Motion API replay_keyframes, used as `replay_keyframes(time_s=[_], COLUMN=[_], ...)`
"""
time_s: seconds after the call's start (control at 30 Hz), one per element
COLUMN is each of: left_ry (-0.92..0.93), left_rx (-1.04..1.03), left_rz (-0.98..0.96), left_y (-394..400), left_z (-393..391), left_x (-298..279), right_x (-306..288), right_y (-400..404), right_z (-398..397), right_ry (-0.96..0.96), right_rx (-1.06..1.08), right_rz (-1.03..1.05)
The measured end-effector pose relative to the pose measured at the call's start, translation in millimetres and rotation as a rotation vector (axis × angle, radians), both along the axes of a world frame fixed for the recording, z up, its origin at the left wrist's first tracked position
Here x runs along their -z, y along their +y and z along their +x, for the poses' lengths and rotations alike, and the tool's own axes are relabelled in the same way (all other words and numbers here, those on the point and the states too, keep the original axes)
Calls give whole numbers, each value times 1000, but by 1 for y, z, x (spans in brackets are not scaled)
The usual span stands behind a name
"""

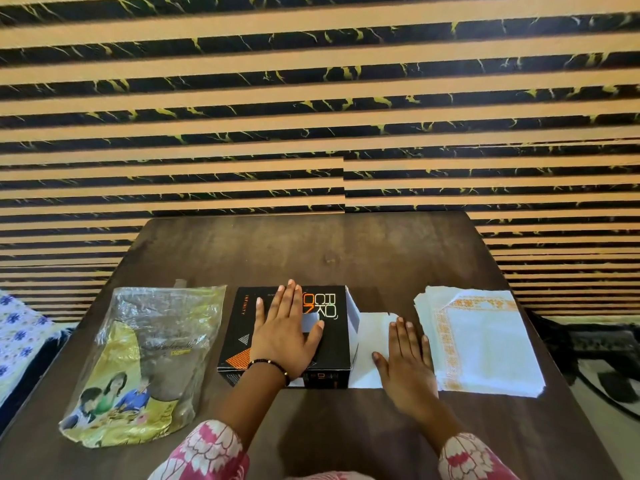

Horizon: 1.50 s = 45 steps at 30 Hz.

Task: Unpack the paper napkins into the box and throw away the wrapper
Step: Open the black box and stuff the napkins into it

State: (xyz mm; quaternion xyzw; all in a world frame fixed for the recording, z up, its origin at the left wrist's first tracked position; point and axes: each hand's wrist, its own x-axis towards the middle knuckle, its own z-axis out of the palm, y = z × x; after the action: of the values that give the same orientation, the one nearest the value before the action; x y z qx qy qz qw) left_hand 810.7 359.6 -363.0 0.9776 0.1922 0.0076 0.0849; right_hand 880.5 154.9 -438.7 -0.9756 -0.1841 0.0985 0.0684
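A black box (332, 323) with orange and white print sits at the middle of the dark wooden table (311, 247), its lid on. My left hand (285, 336) lies flat on the lid, fingers spread. To the box's right lies a plain white napkin (369, 341); my right hand (407, 362) rests flat on its right part. Further right is a stack of white napkins with an orange border (481, 341), loose on the table. An empty clear and yellow plastic wrapper (145, 362) with printed people lies flat to the left of the box.
A striped black and tan wall (311, 116) rises right behind the table's far edge. A blue-flowered cloth (17, 334) lies off the table's left side. Dark cables or objects (595, 358) are on the floor at the right.
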Motion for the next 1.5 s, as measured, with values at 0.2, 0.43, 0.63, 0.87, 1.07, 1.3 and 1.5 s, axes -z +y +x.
replay_keyframes(time_s=[0.2,0.43,0.63,0.87,1.07,1.3,1.5], left_ry=[-8,-1,2,-3,-7,77,196], left_rx=[7,7,6,13,17,279,386], left_rz=[-6,-21,-32,-39,-49,-12,42], left_y=[1,1,0,1,1,0,5], left_z=[0,-2,-1,-1,-1,-11,-12], left_x=[-1,-3,-4,-3,-4,-9,-9], right_x=[-15,-20,-32,-57,-64,-67,-62], right_y=[5,16,-9,10,31,35,46], right_z=[3,-7,-9,-36,-44,-40,-25], right_ry=[-99,111,328,343,160,307,794], right_rx=[-47,-96,-51,-203,-257,-235,-379], right_rz=[42,383,413,202,66,91,356])
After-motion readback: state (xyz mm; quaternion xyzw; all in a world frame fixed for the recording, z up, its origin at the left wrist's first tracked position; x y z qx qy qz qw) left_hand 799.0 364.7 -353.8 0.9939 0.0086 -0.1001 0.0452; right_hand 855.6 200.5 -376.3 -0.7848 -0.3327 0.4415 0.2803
